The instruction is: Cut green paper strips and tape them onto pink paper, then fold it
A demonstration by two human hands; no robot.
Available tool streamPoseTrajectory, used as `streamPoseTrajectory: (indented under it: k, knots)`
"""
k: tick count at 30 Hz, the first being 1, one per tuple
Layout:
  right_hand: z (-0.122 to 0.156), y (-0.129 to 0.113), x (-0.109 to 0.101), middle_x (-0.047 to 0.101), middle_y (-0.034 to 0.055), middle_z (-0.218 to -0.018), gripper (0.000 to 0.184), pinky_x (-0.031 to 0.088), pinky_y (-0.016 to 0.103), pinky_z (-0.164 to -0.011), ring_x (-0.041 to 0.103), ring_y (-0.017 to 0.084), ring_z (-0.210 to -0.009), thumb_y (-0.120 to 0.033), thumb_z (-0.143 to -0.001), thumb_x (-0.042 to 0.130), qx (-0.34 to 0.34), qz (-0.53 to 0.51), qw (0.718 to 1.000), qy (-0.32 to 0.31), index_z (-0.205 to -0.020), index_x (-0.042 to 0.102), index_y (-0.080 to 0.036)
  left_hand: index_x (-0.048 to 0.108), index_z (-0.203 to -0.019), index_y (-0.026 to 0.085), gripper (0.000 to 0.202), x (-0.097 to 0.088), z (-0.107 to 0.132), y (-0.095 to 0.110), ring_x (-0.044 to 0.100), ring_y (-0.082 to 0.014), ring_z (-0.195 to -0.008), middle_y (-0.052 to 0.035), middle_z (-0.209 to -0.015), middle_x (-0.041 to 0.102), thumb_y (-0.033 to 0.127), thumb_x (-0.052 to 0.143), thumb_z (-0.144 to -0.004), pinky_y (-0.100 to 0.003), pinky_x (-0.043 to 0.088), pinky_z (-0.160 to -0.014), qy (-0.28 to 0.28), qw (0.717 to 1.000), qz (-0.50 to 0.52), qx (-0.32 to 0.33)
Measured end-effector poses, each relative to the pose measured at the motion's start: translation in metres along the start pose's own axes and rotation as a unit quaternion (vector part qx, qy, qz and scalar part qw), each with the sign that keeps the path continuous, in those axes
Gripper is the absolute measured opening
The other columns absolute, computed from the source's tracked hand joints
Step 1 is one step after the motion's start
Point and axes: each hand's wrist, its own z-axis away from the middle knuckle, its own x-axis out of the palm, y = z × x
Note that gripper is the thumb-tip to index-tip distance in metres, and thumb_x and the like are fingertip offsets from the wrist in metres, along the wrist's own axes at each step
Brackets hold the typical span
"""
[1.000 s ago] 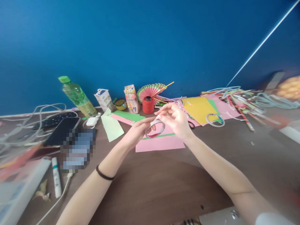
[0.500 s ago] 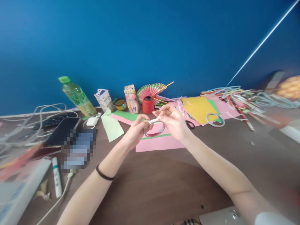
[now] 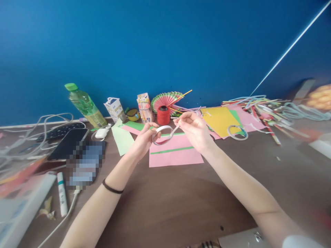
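My left hand (image 3: 142, 141) grips a thin white roll of tape (image 3: 162, 134), its fingers closed on the ring's left side. My right hand (image 3: 194, 131) pinches the free end of the tape strip, which stretches from the roll to its fingertips. Both hands hover just above a pink paper sheet (image 3: 176, 151) with a green strip across it, lying on the brown table (image 3: 165, 199).
A green bottle (image 3: 85, 106), two small cartons (image 3: 115, 109), a red thread spool (image 3: 163, 115) and a paper fan (image 3: 165, 99) line the blue wall. Yellow paper (image 3: 219, 119), another tape ring (image 3: 237, 132) and paper strips lie right. Phones (image 3: 68, 144), cables and a glue stick (image 3: 62, 193) lie left.
The left hand has shifted left with the roll. A short strip of tape now stretches between the roll and the right fingers.
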Motion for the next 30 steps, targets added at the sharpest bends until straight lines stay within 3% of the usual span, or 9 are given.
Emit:
streamPoseTrajectory:
  k: [3, 6, 9, 13, 17, 21, 24, 26, 30]
  knots:
    - [-0.001, 0.004, -0.002, 0.063, 0.0004, -0.083, 0.018, 0.044, 0.036, -0.086, 0.060, 0.015, -0.088, -0.029, -0.070, 0.066, 0.021, 0.046, 0.999, 0.002, -0.085, 0.058, -0.022, 0.051, -0.086, 0.019, 0.019, -0.008, 0.006, 0.019, 0.047, -0.0086, -0.055, 0.0029, -0.062, 0.058, 0.021, 0.051, -0.068, -0.020, 0.035, -0.053, -0.015, 0.978, -0.201, -0.047]
    - [-0.004, 0.005, -0.006, 0.065, 0.0013, -0.083, 0.019, 0.045, 0.034, -0.084, 0.061, 0.015, -0.087, -0.030, -0.070, 0.066, 0.035, 0.078, 0.996, -0.005, -0.086, 0.061, -0.021, 0.051, -0.094, 0.021, 0.028, -0.019, 0.012, 0.043, 0.053, -0.0113, -0.060, 0.0029, -0.066, 0.063, 0.023, 0.053, -0.066, -0.022, 0.039, -0.058, -0.060, 0.925, -0.354, -0.123]
    - [-0.006, 0.006, -0.009, 0.065, 0.0019, -0.083, 0.020, 0.046, 0.033, -0.082, 0.061, 0.015, -0.084, -0.028, -0.069, 0.066, 0.056, 0.110, 0.992, -0.023, -0.086, 0.061, -0.020, 0.053, -0.084, 0.020, 0.023, -0.029, 0.016, 0.059, 0.057, -0.0154, -0.062, -0.0003, -0.072, 0.068, 0.025, 0.054, -0.062, -0.023, 0.038, -0.054, -0.055, 0.853, -0.486, -0.181]
    - [-0.006, 0.012, -0.008, 0.064, 0.0001, -0.072, 0.021, 0.047, 0.034, -0.078, 0.061, 0.014, -0.073, -0.022, -0.068, 0.064, 0.095, 0.154, 0.982, -0.057, -0.088, 0.058, -0.018, 0.053, -0.084, 0.021, 0.026, -0.034, 0.017, 0.062, 0.059, -0.0175, -0.061, -0.0017, -0.071, 0.070, 0.023, 0.054, -0.058, -0.024, 0.036, -0.050, -0.059, 0.805, -0.545, -0.228]
    - [-0.005, 0.019, -0.006, 0.061, 0.0002, -0.074, 0.019, 0.047, 0.033, -0.075, 0.060, 0.012, -0.070, -0.020, -0.067, 0.064, 0.122, 0.170, 0.974, -0.089, -0.085, 0.058, -0.017, 0.057, -0.077, 0.022, 0.023, -0.031, 0.017, 0.051, 0.055, -0.0162, -0.050, 0.0013, -0.062, 0.067, 0.021, 0.056, -0.054, -0.024, 0.032, -0.047, -0.093, 0.763, -0.588, -0.250]
    - [-0.005, 0.021, -0.007, 0.061, 0.0010, -0.077, 0.016, 0.047, 0.032, -0.075, 0.059, 0.011, -0.071, -0.020, -0.068, 0.063, 0.125, 0.174, 0.971, -0.109, -0.083, 0.057, -0.016, 0.054, -0.054, 0.020, 0.009, -0.034, 0.013, 0.035, 0.043, -0.0126, -0.041, 0.0022, -0.045, 0.055, 0.018, 0.062, -0.048, -0.025, 0.028, -0.047, -0.102, 0.697, -0.681, -0.200]
    - [-0.006, 0.021, -0.008, 0.061, 0.0015, -0.079, 0.017, 0.047, 0.032, -0.076, 0.059, 0.011, -0.072, -0.021, -0.069, 0.063, 0.120, 0.181, 0.970, -0.109, -0.084, 0.058, -0.016, 0.058, -0.063, 0.021, 0.015, -0.035, 0.008, 0.025, 0.049, -0.0161, -0.050, -0.0009, -0.057, 0.060, 0.034, 0.063, -0.057, -0.026, 0.031, -0.052, -0.067, 0.668, -0.717, -0.188]
    - [-0.006, 0.021, -0.008, 0.061, 0.0015, -0.079, 0.016, 0.047, 0.031, -0.076, 0.059, 0.011, -0.073, -0.021, -0.069, 0.063, 0.117, 0.179, 0.971, -0.110, -0.084, 0.058, -0.016, 0.058, -0.068, 0.021, 0.013, -0.034, 0.005, 0.020, 0.053, -0.0178, -0.057, -0.0028, -0.066, 0.063, 0.034, 0.056, -0.065, -0.026, 0.032, -0.055, -0.051, 0.653, -0.739, -0.158]
    - [-0.005, 0.020, -0.008, 0.061, 0.0016, -0.082, 0.015, 0.046, 0.030, -0.075, 0.058, 0.011, -0.072, -0.019, -0.069, 0.062, 0.113, 0.170, 0.972, -0.116, -0.083, 0.057, -0.016, 0.055, -0.068, 0.021, 0.009, -0.026, 0.003, 0.007, 0.054, -0.0167, -0.065, -0.0026, -0.073, 0.063, 0.017, 0.048, -0.070, -0.025, 0.032, -0.058, -0.124, 0.693, -0.707, -0.067]
